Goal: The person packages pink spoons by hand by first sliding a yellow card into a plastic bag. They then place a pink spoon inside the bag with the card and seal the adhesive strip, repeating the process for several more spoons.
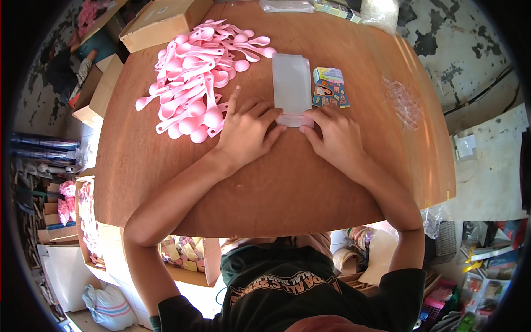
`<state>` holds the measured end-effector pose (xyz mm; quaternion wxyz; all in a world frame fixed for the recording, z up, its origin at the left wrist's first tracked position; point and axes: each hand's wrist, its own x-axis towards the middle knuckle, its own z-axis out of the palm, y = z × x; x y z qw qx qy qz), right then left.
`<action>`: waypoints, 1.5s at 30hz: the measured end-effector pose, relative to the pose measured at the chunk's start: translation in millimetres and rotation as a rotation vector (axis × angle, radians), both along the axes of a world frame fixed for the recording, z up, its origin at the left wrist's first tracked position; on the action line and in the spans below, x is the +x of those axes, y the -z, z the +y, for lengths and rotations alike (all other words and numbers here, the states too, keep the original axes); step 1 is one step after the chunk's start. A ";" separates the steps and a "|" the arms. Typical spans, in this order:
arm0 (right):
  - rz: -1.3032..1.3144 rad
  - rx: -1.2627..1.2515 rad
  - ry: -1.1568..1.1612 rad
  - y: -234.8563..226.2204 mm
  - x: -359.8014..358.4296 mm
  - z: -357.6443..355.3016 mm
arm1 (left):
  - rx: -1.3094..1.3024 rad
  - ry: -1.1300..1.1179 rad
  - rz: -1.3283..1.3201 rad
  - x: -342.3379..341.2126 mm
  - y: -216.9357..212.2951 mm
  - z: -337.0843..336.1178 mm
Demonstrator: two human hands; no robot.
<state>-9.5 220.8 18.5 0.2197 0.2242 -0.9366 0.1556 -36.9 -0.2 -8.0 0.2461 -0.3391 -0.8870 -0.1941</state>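
A stack of clear plastic bags (291, 83) lies on the brown wooden table, its near end raised or folded into a narrow band. My left hand (247, 131) pinches the left end of that band between thumb and fingers, its outer finger stretched toward the spoons. At the band's right end, my right hand (336, 135) pinches with thumb and forefinger. Left of the stack is a large heap of pink plastic spoons (191, 77), close to my left hand. Small colourful printed cards (330, 88) lie just beyond my right hand, beside the bags.
Thin clear plastic scraps (402, 102) lie on the table's right side. A cardboard box (163, 25) stands at the far left corner. Plastic packs (286, 5) and a whitish bag (380, 14) sit along the far edge. A box of small packets (188, 254) is below the near edge.
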 end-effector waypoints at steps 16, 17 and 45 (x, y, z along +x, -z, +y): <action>0.009 -0.211 -0.029 13.1 -20.7 -0.3 | 0.001 0.029 0.002 3.6 -4.3 -1.9; 0.002 -0.239 -0.022 14.0 -21.4 -1.0 | 0.004 0.024 0.001 4.2 -4.3 -2.0; 0.255 -0.146 -0.342 -1.0 -11.2 1.1 | 0.308 0.196 -0.140 -6.2 -3.1 -11.0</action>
